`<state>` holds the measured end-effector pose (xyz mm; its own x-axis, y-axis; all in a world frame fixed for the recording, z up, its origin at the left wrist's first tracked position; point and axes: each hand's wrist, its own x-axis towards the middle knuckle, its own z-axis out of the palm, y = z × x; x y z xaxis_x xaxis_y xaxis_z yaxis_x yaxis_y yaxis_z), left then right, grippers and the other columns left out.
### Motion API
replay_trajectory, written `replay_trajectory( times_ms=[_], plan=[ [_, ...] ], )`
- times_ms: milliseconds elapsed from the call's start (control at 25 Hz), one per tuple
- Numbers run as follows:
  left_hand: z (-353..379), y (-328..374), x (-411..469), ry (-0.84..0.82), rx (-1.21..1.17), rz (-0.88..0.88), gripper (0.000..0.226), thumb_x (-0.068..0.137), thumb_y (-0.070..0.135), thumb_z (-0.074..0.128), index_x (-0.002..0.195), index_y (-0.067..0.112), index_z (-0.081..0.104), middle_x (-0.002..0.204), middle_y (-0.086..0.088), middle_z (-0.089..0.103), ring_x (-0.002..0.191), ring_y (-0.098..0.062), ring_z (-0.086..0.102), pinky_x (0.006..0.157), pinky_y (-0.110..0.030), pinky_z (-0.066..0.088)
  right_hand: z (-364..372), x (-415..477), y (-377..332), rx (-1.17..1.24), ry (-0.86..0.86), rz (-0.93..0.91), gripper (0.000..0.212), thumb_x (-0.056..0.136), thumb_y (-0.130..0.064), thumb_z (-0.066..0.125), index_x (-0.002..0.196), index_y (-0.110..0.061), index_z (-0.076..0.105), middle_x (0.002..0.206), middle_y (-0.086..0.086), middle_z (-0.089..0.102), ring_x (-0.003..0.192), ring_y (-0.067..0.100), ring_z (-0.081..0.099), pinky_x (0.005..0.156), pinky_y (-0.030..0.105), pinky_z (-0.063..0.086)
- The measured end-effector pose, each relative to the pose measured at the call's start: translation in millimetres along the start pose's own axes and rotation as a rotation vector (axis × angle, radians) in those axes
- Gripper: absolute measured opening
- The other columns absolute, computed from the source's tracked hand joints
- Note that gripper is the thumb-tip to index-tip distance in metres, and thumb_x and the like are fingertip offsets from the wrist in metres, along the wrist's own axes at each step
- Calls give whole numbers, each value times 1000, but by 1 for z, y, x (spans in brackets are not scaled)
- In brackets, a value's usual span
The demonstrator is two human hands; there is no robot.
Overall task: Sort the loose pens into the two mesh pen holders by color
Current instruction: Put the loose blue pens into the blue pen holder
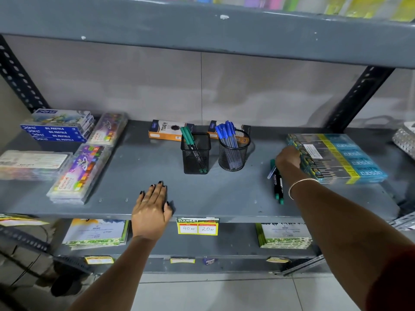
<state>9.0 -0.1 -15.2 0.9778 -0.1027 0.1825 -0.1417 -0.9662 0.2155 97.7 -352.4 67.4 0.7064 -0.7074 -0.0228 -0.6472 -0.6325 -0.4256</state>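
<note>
Two black mesh holders stand mid-shelf. The square holder (195,153) has green pens (187,135) in it, and the round holder (233,151) beside it is full of several blue pens (225,130). Loose green-capped pens (278,185) lie on the shelf to the right. My right hand (288,158) is down over their far ends, fingers curled around a clear blue pen (271,172) and a green cap. My left hand (152,207) rests flat on the shelf's front edge, fingers spread and holding nothing.
A stack of blue-yellow pencil boxes (336,157) lies just right of my right hand. Orange pencil boxes (164,130) sit behind the holders. Pastel boxes (57,127) and crayon cases (80,173) fill the shelf's left. A price tag (197,226) hangs on the front edge.
</note>
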Motion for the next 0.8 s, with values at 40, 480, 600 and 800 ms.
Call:
replay_trajectory(
  times_ms=[40,480,600,800],
  plan=[
    [1,-1,0,-3,7,0,73,75,39,6,132,9,40,142,-10,42,132,-24,37,113,-40,22,-4,1,-5,47,-4,-20,29,92,2,47,117,8,58,120,29,61,120,35,58,90,24,51],
    [-1,1,0,1,-27,-8,76,74,41,3,134,11,37,145,-7,38,135,-22,33,114,-38,17,-42,-34,-130,363,132,-460,28,86,3,55,112,-8,57,105,16,71,93,29,70,69,29,53],
    [-2,1,-1,-5,-29,-4,75,74,41,5,133,10,39,144,-9,40,134,-23,35,114,-40,20,-19,-44,-128,57,-38,-480,25,89,-2,51,113,-1,61,116,21,65,105,36,64,83,34,52],
    [1,-1,0,-13,-15,-8,76,74,42,3,135,11,36,145,-7,38,135,-21,32,114,-38,18,6,-57,-114,-56,-76,-486,25,92,-1,45,113,7,56,120,26,60,112,39,59,88,38,49]
  ],
)
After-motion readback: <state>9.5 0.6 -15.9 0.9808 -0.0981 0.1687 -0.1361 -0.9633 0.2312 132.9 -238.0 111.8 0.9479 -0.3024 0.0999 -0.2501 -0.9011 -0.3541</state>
